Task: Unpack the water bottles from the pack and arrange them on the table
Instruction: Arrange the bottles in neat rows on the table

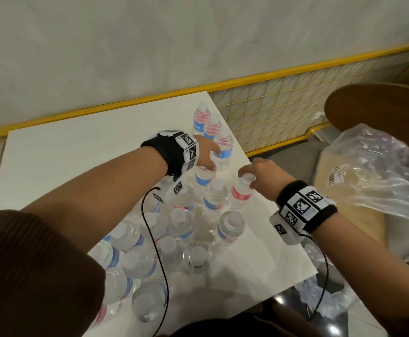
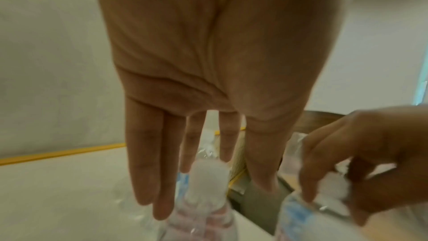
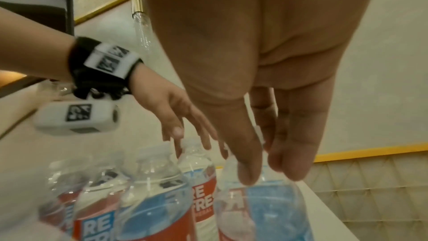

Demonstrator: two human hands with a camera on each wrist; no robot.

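Observation:
Clear water bottles with red and blue labels stand on the white table [image 1: 77, 154]. Three of them [image 1: 213, 128] line the far right edge. My right hand [image 1: 247, 177] pinches the white cap of a tilted bottle [image 1: 241, 194] near the right edge; the left wrist view shows its fingers curled round that cap [image 2: 333, 190]. My left hand [image 1: 210, 161] hangs with straight fingers over another bottle [image 1: 204, 178], fingertips around its cap [image 2: 208, 177] without gripping. Several more bottles [image 1: 150, 251] crowd the near left.
Crumpled clear plastic wrap [image 1: 373, 171] lies on a brown chair [image 1: 381, 105] to the right. More torn wrap [image 1: 325, 295] hangs off the table's near right corner. A yellow mesh fence [image 1: 283, 105] runs behind the table. A black cable [image 1: 150, 227] trails from my left wrist.

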